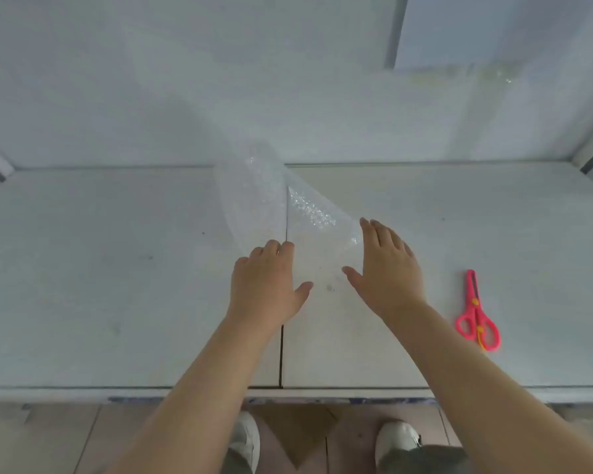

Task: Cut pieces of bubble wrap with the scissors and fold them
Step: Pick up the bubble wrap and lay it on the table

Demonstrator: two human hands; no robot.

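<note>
A clear piece of bubble wrap lies at the middle of the white table, its far part curling upward. My left hand rests on the near left edge of the wrap, fingers bent at the tips. My right hand lies flat with straight fingers on the wrap's right side. Pink scissors lie closed on the table to the right of my right hand, blades pointing away from me, apart from both hands.
The white table has a seam down its middle and backs onto a pale wall. More bubble wrap shows faintly at the far right. My shoes stand on the brown floor below the table's near edge.
</note>
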